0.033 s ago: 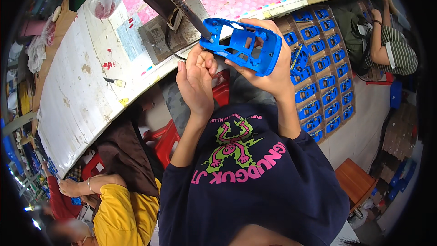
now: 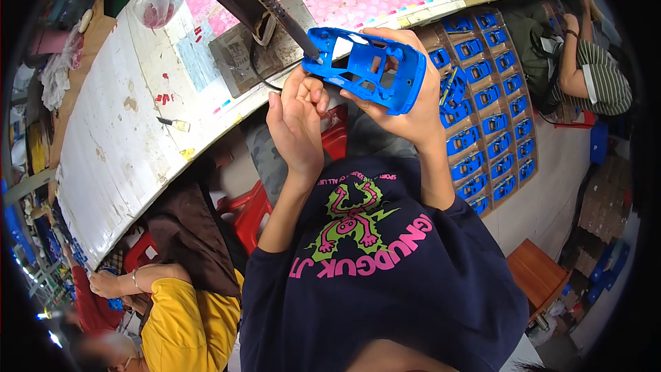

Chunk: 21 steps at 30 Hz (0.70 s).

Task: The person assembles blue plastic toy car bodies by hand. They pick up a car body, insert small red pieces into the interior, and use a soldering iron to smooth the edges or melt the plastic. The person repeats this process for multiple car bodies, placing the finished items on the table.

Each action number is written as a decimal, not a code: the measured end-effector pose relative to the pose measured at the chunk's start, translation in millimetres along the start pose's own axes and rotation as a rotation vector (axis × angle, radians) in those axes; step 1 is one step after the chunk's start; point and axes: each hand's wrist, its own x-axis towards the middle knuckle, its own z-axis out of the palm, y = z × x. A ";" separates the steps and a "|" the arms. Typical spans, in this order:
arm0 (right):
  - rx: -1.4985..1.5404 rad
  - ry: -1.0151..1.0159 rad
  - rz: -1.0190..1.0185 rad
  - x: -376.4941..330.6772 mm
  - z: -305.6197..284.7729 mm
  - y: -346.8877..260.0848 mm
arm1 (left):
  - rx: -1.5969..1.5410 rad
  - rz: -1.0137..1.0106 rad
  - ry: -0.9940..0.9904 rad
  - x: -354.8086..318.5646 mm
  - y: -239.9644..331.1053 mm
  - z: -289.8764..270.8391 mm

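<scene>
My right hand [image 2: 416, 100] grips a blue plastic toy car body [image 2: 352, 77], hollow side up, with its thumb and fingers around the right end. The dark shaft of a wooden-handled soldering iron [image 2: 289, 24] slants down into the body's left end, its tip at a small pale spot there. Below that end is my left hand [image 2: 299, 124], palm up. Its index fingertip reaches the body's edge, partly hidden behind it, while the thumb stands apart and the other fingers curl loosely. Nothing shows in the left palm.
A worn white table [image 2: 117, 145] curves across, with a metal plate [image 2: 237, 62], red bits [image 2: 164, 99] and a small blade [image 2: 175, 125]. At right, a cardboard sheet [image 2: 482, 120] carries rows of blue car bodies. Co-workers sit left [image 2: 182, 317] and right [image 2: 602, 76].
</scene>
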 end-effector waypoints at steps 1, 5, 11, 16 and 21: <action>-0.001 -0.002 -0.001 0.2 -0.7 -0.2 | -0.004 -0.004 0.001 -0.5 0.1 0.5; -0.005 -0.009 -0.003 1.5 -2.4 -2.3 | -0.002 -0.012 0.004 -1.5 0.5 3.4; -0.024 -0.010 -0.020 4.0 -2.7 -2.4 | 0.005 -0.002 -0.020 0.3 -0.3 2.1; -0.023 0.007 -0.041 4.6 -2.8 -2.3 | -0.023 -0.005 -0.027 -2.6 1.6 3.8; -0.036 0.022 -0.030 4.4 -2.2 -2.8 | 0.002 0.005 -0.035 -2.2 1.6 4.0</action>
